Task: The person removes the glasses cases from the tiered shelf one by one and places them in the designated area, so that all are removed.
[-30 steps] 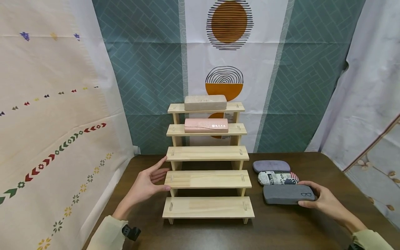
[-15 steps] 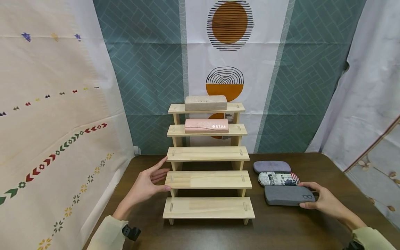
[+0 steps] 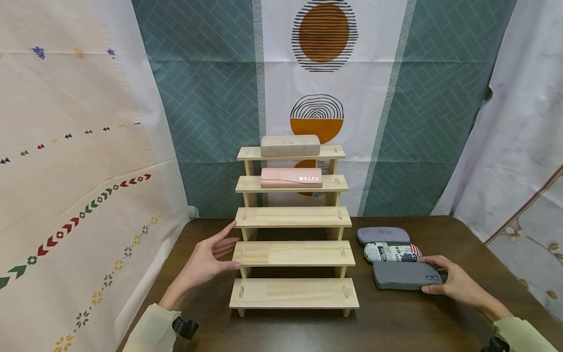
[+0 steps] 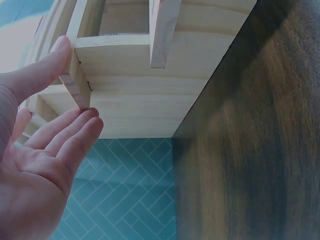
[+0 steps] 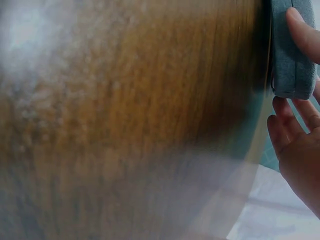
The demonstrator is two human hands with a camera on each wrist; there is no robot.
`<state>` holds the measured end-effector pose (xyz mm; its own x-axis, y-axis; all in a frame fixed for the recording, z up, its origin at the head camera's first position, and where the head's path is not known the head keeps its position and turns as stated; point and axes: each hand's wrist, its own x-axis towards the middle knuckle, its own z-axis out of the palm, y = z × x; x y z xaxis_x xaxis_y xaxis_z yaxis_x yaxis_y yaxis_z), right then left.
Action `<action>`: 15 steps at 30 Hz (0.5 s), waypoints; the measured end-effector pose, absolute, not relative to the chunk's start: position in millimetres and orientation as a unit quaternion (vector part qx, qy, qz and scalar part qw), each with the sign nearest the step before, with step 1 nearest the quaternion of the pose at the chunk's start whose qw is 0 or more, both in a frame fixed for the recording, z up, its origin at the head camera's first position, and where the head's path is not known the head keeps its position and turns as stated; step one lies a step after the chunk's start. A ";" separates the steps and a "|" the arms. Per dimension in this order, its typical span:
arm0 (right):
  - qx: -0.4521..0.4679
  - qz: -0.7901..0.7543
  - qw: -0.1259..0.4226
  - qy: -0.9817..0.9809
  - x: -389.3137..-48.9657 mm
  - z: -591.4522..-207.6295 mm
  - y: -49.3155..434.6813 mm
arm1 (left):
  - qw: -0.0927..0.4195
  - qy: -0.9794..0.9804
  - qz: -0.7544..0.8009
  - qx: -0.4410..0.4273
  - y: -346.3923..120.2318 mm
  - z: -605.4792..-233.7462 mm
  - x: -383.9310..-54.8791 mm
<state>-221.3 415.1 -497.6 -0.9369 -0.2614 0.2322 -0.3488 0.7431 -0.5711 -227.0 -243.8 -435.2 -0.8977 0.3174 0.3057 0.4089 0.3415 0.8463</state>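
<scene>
My left hand point(image 3: 204, 261) holds the left side of a pale wooden five-step display stand point(image 3: 293, 292). In the left wrist view, the thumb point(image 4: 52, 65) and fingertips point(image 4: 92, 116) lie on opposite edges of one board end. At the right, my right hand point(image 3: 455, 283) pinches the right end of a grey glasses case point(image 3: 402, 275) with a small spectacles print. The right wrist view shows the thumb point(image 5: 302, 32) across the side of the case, and the other fingers at its end. Just behind lie a newspaper-print glasses case point(image 3: 390, 252) and a purple one point(image 3: 382, 235).
A beige glasses case point(image 3: 290, 146) sits on the stand's top step, with a pink one point(image 3: 291, 178) on the step below. The stand is on a dark wooden table point(image 3: 290, 330). Patterned cloths point(image 3: 211, 107) hang behind and at both sides.
The grey glasses case and my right hand have shifted only very slightly. My left hand keeps its place at the stand.
</scene>
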 end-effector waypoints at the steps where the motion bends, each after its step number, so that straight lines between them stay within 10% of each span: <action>1: 0.164 0.319 0.070 -0.931 -221.3 -497.7 414.9 | 0.043 -0.818 -0.529 -0.222 -243.7 -435.2 -227.1; 15: 0.164 0.305 0.069 -0.936 -225.1 -495.8 414.8 | 0.043 -0.819 -0.528 -0.221 -242.6 -433.9 -226.9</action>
